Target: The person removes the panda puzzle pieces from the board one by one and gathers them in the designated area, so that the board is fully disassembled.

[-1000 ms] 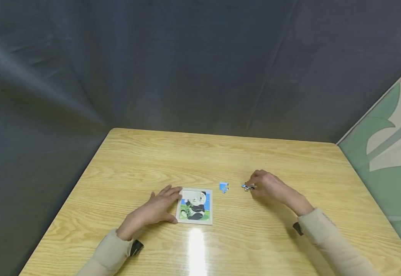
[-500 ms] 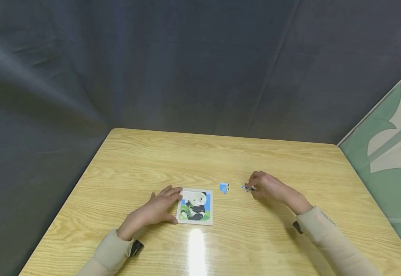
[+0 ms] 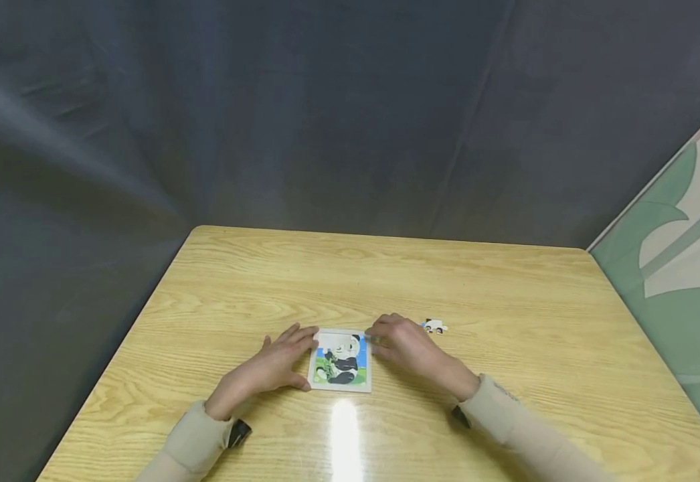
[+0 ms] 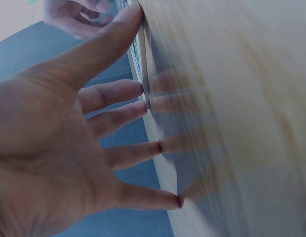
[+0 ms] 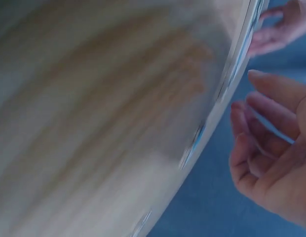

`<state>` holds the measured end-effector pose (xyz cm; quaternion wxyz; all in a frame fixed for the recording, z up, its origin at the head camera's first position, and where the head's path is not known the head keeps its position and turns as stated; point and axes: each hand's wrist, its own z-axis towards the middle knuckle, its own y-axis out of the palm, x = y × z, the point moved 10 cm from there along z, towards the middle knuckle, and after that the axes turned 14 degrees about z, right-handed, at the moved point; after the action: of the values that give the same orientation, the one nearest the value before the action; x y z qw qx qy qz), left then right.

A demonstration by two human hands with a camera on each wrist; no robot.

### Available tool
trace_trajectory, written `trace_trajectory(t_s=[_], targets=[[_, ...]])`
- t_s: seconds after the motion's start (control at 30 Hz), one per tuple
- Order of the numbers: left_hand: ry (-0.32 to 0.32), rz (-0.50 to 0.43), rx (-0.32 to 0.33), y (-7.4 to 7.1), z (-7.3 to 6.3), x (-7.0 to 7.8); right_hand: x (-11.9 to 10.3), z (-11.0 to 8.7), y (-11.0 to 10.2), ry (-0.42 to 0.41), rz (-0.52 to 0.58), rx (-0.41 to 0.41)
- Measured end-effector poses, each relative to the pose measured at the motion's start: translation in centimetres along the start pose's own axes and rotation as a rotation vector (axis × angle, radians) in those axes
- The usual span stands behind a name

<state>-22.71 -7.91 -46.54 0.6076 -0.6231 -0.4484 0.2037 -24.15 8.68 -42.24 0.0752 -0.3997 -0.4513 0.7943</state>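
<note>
A square panda jigsaw (image 3: 340,388) in a pale tray lies on the wooden table in the head view. My left hand (image 3: 278,361) rests at its left side, fingers spread and fairly straight. In the left wrist view, the thumb of the left hand (image 4: 54,133) touches the tray's edge and the other fingertips meet the table. My right hand (image 3: 407,348) is by the tray's upper right corner, slightly blurred. The right wrist view shows the right hand (image 5: 276,148) loosely curled above the table, nothing visible between its fingers. A blue puzzle piece (image 5: 195,140) lies just below it.
A second puzzle piece (image 3: 434,326), white, black and blue, lies to the right of the tray. Behind the table (image 3: 506,288) hangs a dark curtain (image 3: 350,120). A green and white patterned panel (image 3: 681,281) stands at the right.
My right hand has left the panda-patterned piece and moved left to the tray's upper right corner, covering the blue piece in the head view. My left hand has stayed in place.
</note>
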Motion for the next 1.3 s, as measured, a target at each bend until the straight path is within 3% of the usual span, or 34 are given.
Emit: trace_trajectory(t_s=[0.17, 0.4, 0.7, 0.93, 1.1, 1.3], targets=[[0.010, -0.007, 0.008, 0.0, 0.1, 0.0, -0.7, 1.3, 1.7, 0.049, -0.026, -0.023], [0.012, -0.002, 0.012, 0.0, 0.1, 0.0, -1.0, 1.8, 2.2, 0.086, -0.085, -0.004], [0.009, 0.000, 0.010, 0.0, 0.1, -0.1, -0.5, 2.1, 2.8, 0.227, -0.009, -0.052], [0.008, -0.006, 0.010, -0.2, 0.0, 0.0, -0.2, 2.0, 2.8, 0.341, -0.111, -0.069], [0.004, -0.005, 0.009, -0.2, -0.1, 0.0, 0.3, 1.8, 2.8, 0.390, -0.058, -0.065], [0.008, -0.008, 0.003, -0.1, -0.1, 0.0, 1.0, 1.8, 2.6, 0.389, 0.010, -0.051]])
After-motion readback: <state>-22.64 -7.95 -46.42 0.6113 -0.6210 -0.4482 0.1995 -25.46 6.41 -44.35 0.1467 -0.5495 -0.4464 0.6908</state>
